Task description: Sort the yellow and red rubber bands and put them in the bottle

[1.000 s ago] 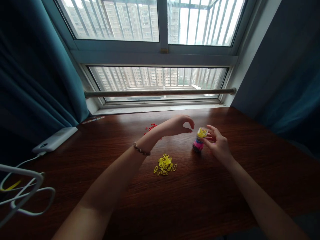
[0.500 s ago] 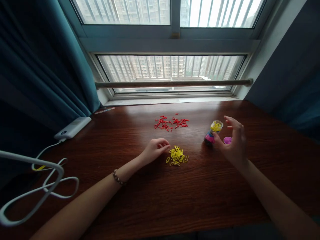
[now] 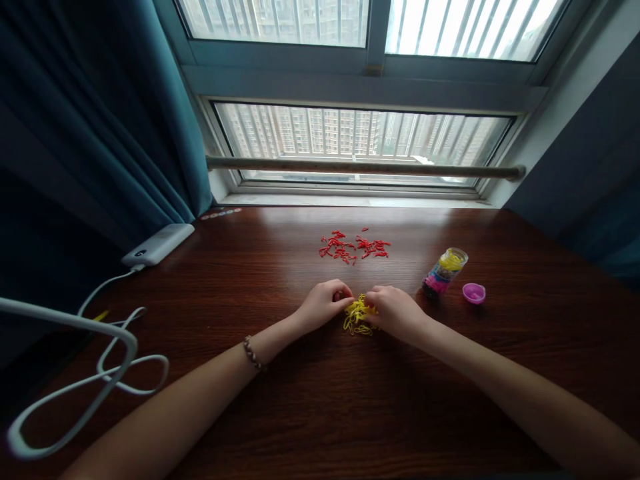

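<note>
A small pile of yellow rubber bands (image 3: 357,321) lies on the dark wooden table between my hands. My left hand (image 3: 324,305) rests at the pile's left edge, thumb and fingers pinched together; whether a band is between the tips is too small to make out. From the right, my right hand (image 3: 397,312) reaches over the pile with its fingers curled down on the yellow bands, covering part of them. Loose red rubber bands (image 3: 340,248) are spread in two patches farther back.
A clear jar (image 3: 444,272) with bands in coloured layers, yellow on top, stands to the right, appearing tilted. Beside it is a pink cap (image 3: 474,293). On the left lie a white power bank (image 3: 159,244) and its looped white cable (image 3: 116,380). Behind the table is a window with a rail (image 3: 360,167).
My right hand has left the jar at the right and come to the yellow bands, its fingers closing. My left hand stays by the pile. The view has shifted slightly.
</note>
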`<state>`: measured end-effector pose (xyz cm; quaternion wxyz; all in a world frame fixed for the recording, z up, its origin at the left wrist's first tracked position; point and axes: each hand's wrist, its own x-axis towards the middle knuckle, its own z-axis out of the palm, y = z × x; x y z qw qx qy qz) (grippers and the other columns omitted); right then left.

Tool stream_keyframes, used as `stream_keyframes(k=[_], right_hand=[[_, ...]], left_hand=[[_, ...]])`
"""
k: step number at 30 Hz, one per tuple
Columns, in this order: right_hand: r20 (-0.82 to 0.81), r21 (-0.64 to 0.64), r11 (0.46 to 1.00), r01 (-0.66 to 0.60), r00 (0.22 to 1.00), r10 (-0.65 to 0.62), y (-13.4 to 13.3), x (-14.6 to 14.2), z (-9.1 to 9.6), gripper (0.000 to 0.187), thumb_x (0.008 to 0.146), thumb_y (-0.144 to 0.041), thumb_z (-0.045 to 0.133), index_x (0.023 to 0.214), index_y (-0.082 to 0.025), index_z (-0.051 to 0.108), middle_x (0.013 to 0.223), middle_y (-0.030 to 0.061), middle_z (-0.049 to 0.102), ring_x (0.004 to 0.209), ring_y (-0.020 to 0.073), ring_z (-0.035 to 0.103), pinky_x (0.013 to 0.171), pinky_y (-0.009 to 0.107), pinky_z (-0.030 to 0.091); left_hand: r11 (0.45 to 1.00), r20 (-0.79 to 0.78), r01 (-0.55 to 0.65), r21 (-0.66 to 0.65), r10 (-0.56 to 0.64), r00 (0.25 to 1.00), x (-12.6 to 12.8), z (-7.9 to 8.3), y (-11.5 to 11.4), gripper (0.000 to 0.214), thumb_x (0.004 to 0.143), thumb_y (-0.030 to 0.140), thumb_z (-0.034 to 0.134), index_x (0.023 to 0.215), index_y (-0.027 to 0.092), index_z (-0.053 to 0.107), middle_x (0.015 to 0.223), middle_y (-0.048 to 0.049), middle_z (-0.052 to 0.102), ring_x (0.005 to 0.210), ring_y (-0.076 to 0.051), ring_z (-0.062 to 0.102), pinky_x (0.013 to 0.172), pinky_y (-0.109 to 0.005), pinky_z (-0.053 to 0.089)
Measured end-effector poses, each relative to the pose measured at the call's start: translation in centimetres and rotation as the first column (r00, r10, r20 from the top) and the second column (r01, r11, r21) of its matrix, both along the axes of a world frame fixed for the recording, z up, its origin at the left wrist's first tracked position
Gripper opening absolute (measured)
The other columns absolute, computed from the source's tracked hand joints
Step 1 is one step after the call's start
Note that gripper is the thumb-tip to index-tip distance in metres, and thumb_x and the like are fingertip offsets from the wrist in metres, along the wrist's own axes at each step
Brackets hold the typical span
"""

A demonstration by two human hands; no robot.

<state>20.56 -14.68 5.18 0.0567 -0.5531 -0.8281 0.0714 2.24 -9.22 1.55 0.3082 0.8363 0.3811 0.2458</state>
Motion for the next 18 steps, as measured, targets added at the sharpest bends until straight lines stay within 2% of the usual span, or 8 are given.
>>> stream_keyframes(k=[5,10,14,18], right_hand=[[-0.111,-0.024,0.999,0.033,0.993,-0.035,-0.1,0.5,-0.5,0.014,0.07,-0.014,0.052,0.073,-0.019,0.065,0.072,0.0027,0.064,0.065,0.0131,0.055,0.062,0.021,0.036],[-0.236,-0.041,0.998,0.038,0.971,-0.047,0.3,1.4,-0.2,0.014,0.068,-0.013,0.053,0.071,-0.019,0.066,0.067,0.0011,0.064,0.061,0.0113,0.055,0.059,0.02,0.036],[-0.31,-0.031,0.998,0.059,0.948,-0.066,0.3,1.7,1.4,0.014,0.066,-0.012,0.054,0.07,-0.017,0.067,0.063,0.0001,0.064,0.056,0.0097,0.053,0.054,0.02,0.035],[-0.412,-0.006,0.998,0.058,0.909,-0.055,-0.2,2.1,4.1,0.012,0.066,-0.011,0.056,0.068,-0.016,0.066,0.059,-0.001,0.061,0.052,0.0082,0.051,0.05,0.019,0.035]], left_hand=[[0.998,-0.019,-0.038,0.058,0.039,0.999,0.3,-0.3,0.2,0.019,0.079,0.031,0.052,0.074,0.016,0.062,0.069,-0.0003,0.058,0.062,-0.011,0.049,0.059,-0.021,0.037],[0.998,-0.007,-0.026,0.058,0.026,1.0,0.3,-0.5,0.1,0.018,0.079,0.03,0.051,0.074,0.016,0.062,0.07,-0.0004,0.059,0.062,-0.011,0.049,0.059,-0.021,0.037],[0.999,0.002,-0.027,0.046,0.027,1.0,0.2,-0.4,0.1,0.018,0.079,0.03,0.052,0.074,0.016,0.062,0.07,-0.0004,0.059,0.062,-0.011,0.049,0.059,-0.021,0.037],[0.999,-0.018,-0.041,0.023,0.042,0.999,0.2,-0.5,0.2,0.019,0.079,0.032,0.052,0.076,0.016,0.063,0.07,-0.0005,0.059,0.062,-0.011,0.05,0.058,-0.021,0.037]])
